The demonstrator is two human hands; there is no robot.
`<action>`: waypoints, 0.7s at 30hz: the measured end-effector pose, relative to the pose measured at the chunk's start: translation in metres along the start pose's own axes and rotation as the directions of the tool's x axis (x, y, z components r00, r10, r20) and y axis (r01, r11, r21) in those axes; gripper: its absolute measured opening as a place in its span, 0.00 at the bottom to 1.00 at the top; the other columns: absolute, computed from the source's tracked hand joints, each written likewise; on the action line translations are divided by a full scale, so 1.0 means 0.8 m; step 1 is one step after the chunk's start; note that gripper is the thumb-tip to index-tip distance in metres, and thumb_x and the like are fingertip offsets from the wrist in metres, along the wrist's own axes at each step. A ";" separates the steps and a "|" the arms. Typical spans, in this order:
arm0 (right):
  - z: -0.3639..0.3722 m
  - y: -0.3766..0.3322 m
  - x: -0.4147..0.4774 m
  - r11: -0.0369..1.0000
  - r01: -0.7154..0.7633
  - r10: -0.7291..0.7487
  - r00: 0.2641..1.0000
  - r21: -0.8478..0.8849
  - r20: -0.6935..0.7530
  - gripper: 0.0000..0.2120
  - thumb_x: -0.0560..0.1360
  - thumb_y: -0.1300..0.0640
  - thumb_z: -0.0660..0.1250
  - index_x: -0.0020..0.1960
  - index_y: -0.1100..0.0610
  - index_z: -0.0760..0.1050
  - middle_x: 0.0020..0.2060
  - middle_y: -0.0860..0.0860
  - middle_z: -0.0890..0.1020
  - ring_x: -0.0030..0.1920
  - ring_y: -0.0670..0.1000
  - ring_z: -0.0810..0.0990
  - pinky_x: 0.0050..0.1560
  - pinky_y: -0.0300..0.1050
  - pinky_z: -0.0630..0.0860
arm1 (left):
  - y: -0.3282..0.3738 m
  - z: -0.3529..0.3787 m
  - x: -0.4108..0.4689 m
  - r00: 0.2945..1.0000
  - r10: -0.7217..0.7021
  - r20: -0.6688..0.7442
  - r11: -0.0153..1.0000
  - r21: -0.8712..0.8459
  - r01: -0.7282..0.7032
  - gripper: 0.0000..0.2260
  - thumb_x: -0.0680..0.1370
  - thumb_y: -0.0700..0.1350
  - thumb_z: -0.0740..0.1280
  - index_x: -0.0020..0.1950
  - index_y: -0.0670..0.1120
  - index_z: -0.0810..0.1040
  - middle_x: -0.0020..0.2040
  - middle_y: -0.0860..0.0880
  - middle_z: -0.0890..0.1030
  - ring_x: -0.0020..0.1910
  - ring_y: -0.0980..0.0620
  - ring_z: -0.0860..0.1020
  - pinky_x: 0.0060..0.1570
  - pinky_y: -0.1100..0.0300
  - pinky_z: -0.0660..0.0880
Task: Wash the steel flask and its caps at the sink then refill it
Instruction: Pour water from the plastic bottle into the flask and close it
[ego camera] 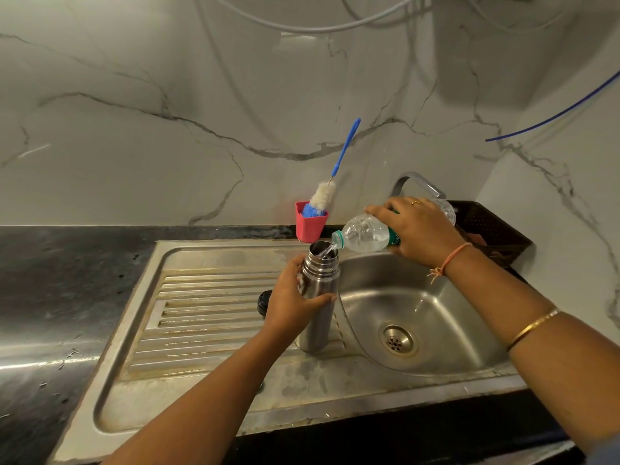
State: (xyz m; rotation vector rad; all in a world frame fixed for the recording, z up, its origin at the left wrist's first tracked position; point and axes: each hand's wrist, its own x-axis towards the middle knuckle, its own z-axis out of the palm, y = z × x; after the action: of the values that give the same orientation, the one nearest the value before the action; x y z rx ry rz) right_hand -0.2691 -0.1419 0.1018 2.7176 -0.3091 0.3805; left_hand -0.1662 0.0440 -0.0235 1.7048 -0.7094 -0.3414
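The steel flask (318,317) stands upright and uncapped on the ribbed drainboard (208,317), at the edge of the sink basin (432,317). My left hand (290,302) grips its upper body. My right hand (419,231) holds a clear plastic water bottle (364,234) tilted sideways, its mouth over the flask's opening, and water runs from it into the flask. A dark cap (264,302) lies on the drainboard just left of my left hand, partly hidden by it.
A red cup (310,226) holding a blue-handled bottle brush (339,166) hangs on the marble wall behind the flask. The tap (417,184) arches behind my right hand. A dark basket (493,229) sits at the back right. Black countertop (57,297) lies to the left.
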 end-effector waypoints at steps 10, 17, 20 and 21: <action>-0.004 0.003 0.001 1.000 0.010 -0.010 1.000 -0.024 -0.015 0.35 0.65 0.55 0.78 0.69 0.55 0.69 0.53 0.59 0.77 0.54 0.61 0.77 0.56 0.56 0.72 | 0.000 0.001 0.000 1.000 -0.006 0.001 1.000 0.002 0.006 0.34 0.67 0.44 0.78 0.68 0.54 0.65 0.65 0.54 0.73 0.58 0.60 0.68 0.56 0.64 0.68; -0.005 0.005 0.004 0.998 0.036 -0.037 0.999 -0.052 -0.026 0.33 0.66 0.56 0.77 0.68 0.54 0.70 0.53 0.59 0.77 0.54 0.61 0.76 0.57 0.56 0.70 | 0.000 0.000 -0.001 1.000 0.002 0.005 1.000 -0.009 -0.002 0.33 0.67 0.43 0.78 0.66 0.55 0.65 0.62 0.57 0.73 0.57 0.60 0.69 0.55 0.64 0.68; -0.006 0.004 0.004 0.998 0.033 -0.033 0.999 -0.053 -0.009 0.32 0.68 0.56 0.75 0.70 0.53 0.68 0.56 0.58 0.76 0.57 0.60 0.75 0.60 0.55 0.68 | -0.001 0.001 0.000 1.000 -0.001 0.001 1.000 0.002 0.001 0.34 0.67 0.44 0.78 0.67 0.56 0.65 0.62 0.57 0.73 0.57 0.60 0.69 0.55 0.64 0.68; -0.006 0.003 0.004 0.998 0.035 -0.035 0.999 -0.052 -0.009 0.32 0.68 0.56 0.75 0.70 0.53 0.68 0.56 0.58 0.76 0.57 0.60 0.75 0.60 0.55 0.67 | -0.001 0.001 0.001 1.000 -0.001 -0.002 1.000 0.004 0.001 0.33 0.67 0.44 0.78 0.66 0.57 0.65 0.62 0.57 0.72 0.57 0.60 0.69 0.55 0.64 0.68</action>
State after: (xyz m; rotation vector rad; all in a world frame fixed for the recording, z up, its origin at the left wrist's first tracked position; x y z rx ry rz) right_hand -0.2682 -0.1429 0.1078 2.6664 -0.2644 0.3710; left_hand -0.1662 0.0430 -0.0245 1.7093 -0.7077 -0.3393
